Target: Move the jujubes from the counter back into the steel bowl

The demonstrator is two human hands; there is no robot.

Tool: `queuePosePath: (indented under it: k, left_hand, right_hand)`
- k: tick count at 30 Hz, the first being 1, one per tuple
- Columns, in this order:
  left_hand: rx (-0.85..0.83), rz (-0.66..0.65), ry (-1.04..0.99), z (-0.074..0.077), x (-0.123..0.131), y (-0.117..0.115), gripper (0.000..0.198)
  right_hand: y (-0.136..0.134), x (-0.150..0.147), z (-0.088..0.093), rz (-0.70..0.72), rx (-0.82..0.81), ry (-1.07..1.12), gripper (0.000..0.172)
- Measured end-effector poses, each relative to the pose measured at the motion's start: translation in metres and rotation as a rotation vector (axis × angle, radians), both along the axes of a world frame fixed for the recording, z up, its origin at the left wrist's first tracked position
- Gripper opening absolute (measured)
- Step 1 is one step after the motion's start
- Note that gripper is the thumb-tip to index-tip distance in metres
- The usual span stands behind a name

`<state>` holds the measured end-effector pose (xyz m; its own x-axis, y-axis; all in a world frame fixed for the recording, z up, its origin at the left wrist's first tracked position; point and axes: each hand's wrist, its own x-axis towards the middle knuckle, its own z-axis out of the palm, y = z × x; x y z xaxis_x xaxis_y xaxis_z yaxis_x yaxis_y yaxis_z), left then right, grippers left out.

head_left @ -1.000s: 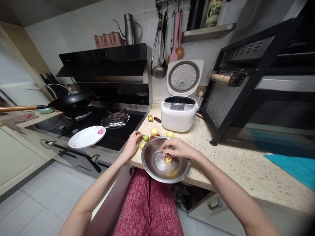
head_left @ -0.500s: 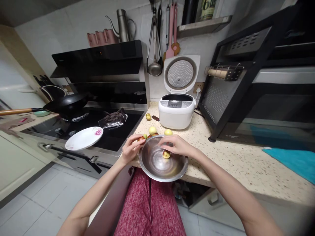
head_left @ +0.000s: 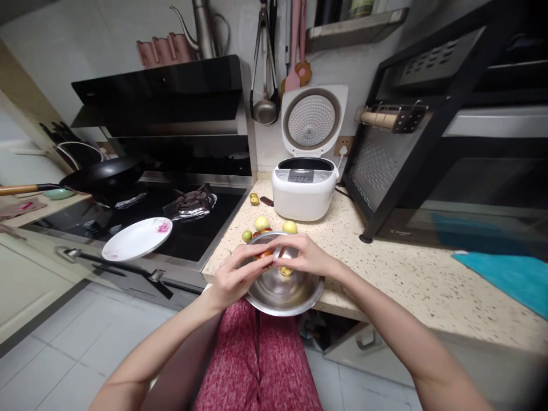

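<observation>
Over the steel bowl (head_left: 285,302), my left hand (head_left: 235,275) pinches a red-brown jujube (head_left: 264,254) between thumb and fingers. My right hand (head_left: 309,257) meets it from the other side, its fingertips closed at the same fruit and partly hiding it. Inside the bowl, below the right fingers, lies a yellowish jujube (head_left: 285,271). The bowl rests at the counter's front edge, its rim jutting out above my legs. Just behind it are a pale yellow-green jujube (head_left: 261,223), another one (head_left: 290,227), a small green one (head_left: 247,235) and some red ones.
An open white rice cooker (head_left: 305,191) stands at the back of the speckled counter (head_left: 385,274). Left is the stove with a flowered plate (head_left: 137,240) and a black wok (head_left: 105,174). A black rack (head_left: 372,188) and a teal cloth (head_left: 500,279) are at right.
My left hand has moved right, from the bowl's left rim to above the bowl, bringing the red-brown jujube. My right fingers have closed in to meet it. The view has shifted slightly.
</observation>
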<state>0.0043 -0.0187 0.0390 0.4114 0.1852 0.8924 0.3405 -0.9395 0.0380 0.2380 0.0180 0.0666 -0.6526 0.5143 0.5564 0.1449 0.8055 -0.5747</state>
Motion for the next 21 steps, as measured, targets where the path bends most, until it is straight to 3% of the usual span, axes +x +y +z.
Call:
queuePosePath:
  k: [12, 16, 21]
  left_hand:
    - [-0.013, 0.013, 0.063, -0.002, 0.005, -0.002, 0.045]
    - [-0.052, -0.009, 0.048, -0.001, 0.003, -0.003, 0.047]
    - [-0.042, -0.061, 0.008, -0.015, -0.008, 0.006, 0.039]
  right_hand:
    - [-0.009, -0.007, 0.003, 0.017, -0.126, -0.004, 0.026]
    - [-0.006, -0.003, 0.004, -0.007, -0.116, 0.014, 0.032]
    - [0.005, 0.005, 0.001, -0.068, -0.167, 0.033, 0.037]
